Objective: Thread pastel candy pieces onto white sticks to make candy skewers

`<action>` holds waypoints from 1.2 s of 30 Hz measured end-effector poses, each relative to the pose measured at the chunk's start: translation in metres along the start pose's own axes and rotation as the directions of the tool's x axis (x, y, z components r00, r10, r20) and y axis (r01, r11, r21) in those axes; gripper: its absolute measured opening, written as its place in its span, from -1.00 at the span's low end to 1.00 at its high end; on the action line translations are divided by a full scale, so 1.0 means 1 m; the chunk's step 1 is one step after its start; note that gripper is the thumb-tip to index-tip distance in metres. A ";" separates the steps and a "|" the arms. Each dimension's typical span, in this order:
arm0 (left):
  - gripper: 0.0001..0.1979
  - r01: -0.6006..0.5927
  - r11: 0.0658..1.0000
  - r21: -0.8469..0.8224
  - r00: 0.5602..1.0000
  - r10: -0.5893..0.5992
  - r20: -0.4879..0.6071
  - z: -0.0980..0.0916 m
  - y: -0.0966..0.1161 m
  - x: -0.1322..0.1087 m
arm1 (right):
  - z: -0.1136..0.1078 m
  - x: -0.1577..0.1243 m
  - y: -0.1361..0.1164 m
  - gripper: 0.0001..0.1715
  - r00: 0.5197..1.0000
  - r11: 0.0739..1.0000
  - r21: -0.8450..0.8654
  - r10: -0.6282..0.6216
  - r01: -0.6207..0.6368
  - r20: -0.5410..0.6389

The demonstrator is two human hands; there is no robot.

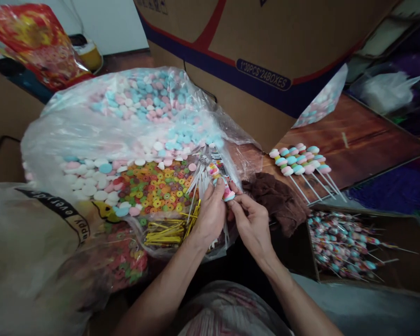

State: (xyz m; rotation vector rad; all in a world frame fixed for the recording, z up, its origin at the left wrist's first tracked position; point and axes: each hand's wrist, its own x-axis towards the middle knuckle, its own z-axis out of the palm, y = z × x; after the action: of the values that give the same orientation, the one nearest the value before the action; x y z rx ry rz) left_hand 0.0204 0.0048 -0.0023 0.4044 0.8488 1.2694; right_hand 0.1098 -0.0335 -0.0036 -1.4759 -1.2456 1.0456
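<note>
Near the middle, my left hand (212, 214) and my right hand (250, 221) meet around a wrapped candy skewer (227, 190) with pink, white and blue pieces. The fingers of both hands are pinched on it, and its lower part is hidden by them. Just left of my left hand lie gold twist ties (166, 232) and colourful ring candies (157, 184). White sticks (198, 179) and clear wrappers (215, 156) are behind the hands. Round pink, white and blue candies (91, 179) spread over a large plastic bag at the left.
Several unwrapped skewers (299, 161) lie on the brown table (367, 126) at the right. Below them, an open cardboard box (399, 275) holds wrapped skewers. A brown cloth (278, 196) sits beside my right hand. A large carton (231, 28) stands behind; a printed bag (31, 242) is at left.
</note>
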 end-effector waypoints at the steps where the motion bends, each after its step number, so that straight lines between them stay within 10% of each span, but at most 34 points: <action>1: -0.73 0.005 1.000 -0.001 1.000 -0.005 -0.008 0.000 0.001 0.000 | 0.001 0.001 -0.001 -0.67 1.000 1.000 0.024 0.004 -0.004 0.004; 17: -0.63 0.059 0.998 -0.007 0.993 -0.058 0.106 -0.001 0.011 0.002 | -0.001 0.012 -0.005 -0.68 0.843 0.637 0.560 0.325 -0.530 0.428; 27: -0.73 0.083 0.997 -0.001 0.992 -0.082 0.092 -0.003 0.012 0.006 | 0.009 0.012 0.005 -0.51 0.977 0.941 0.264 0.198 -0.211 0.079; 36: -0.77 0.103 0.994 0.042 0.992 -0.106 0.062 -0.005 0.010 0.006 | 0.013 0.000 0.010 -0.66 0.964 0.953 -0.184 -0.258 0.242 -0.068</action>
State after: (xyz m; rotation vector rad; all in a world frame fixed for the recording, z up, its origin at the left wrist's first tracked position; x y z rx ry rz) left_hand 0.0103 0.0127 -0.0005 0.4239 0.8301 1.1393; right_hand 0.0998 -0.0322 -0.0158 -1.4327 -1.4443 0.7077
